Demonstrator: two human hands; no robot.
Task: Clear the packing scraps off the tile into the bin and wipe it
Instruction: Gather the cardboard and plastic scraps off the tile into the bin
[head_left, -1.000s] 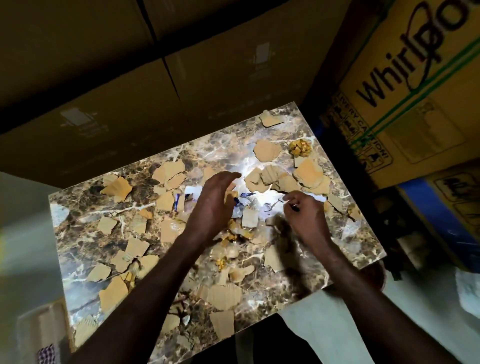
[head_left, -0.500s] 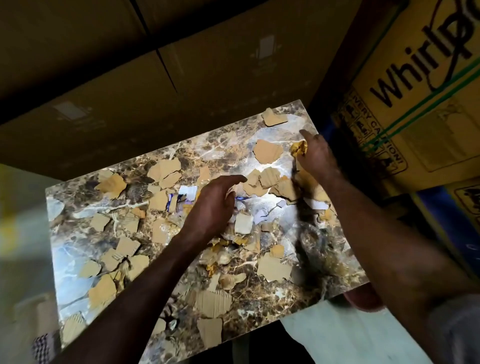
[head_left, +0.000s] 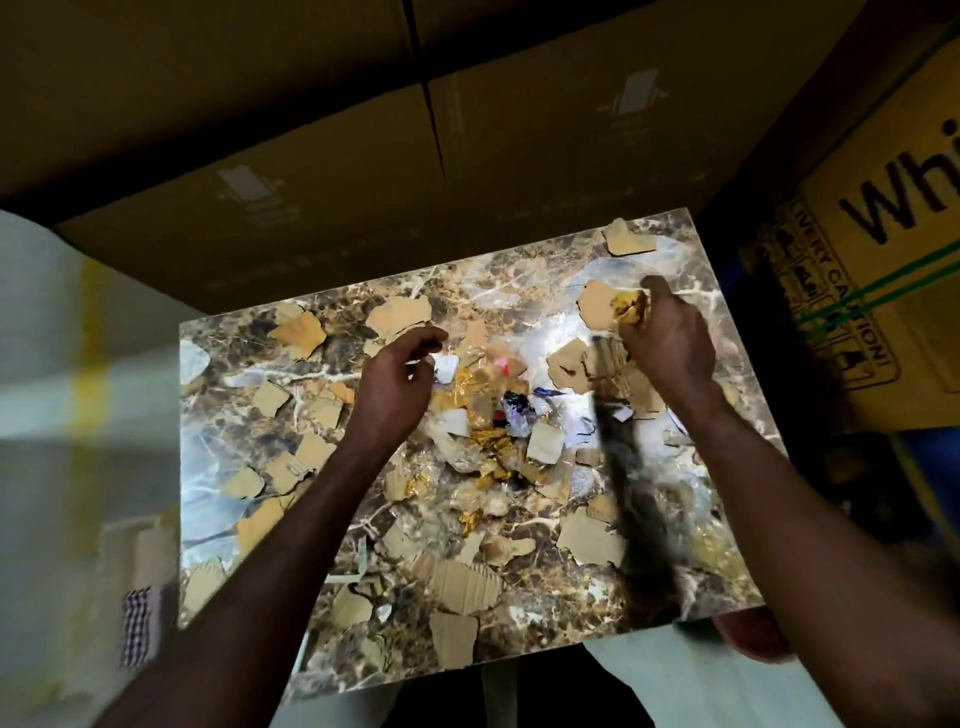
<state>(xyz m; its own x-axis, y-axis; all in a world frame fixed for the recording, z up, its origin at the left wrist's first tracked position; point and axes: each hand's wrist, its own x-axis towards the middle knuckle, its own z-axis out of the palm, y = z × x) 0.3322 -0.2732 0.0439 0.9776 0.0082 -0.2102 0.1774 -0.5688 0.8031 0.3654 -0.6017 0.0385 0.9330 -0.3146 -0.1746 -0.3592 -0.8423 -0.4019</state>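
Note:
A brown marbled tile (head_left: 519, 291) lies flat in front of me, strewn with several torn cardboard scraps (head_left: 460, 582), clear plastic and gold foil bits (head_left: 488, 447). My right hand (head_left: 667, 343) is at the tile's far right, fingers closed around a crumpled yellow scrap (head_left: 631, 306). My left hand (head_left: 397, 384) hovers over the middle of the tile with fingers curled and apart, holding nothing, just left of the foil and plastic heap. No bin is in view.
Large cardboard boxes (head_left: 467, 135) stand behind the tile. A yellow printed carton (head_left: 883, 249) stands at the right. A checked cloth (head_left: 137, 623) lies off the tile's near-left corner. Pale floor shows at the left and below.
My right hand went from the tile's middle to the far right and closed on the yellow crumpled scrap. My left hand lifted slightly and stayed near the middle.

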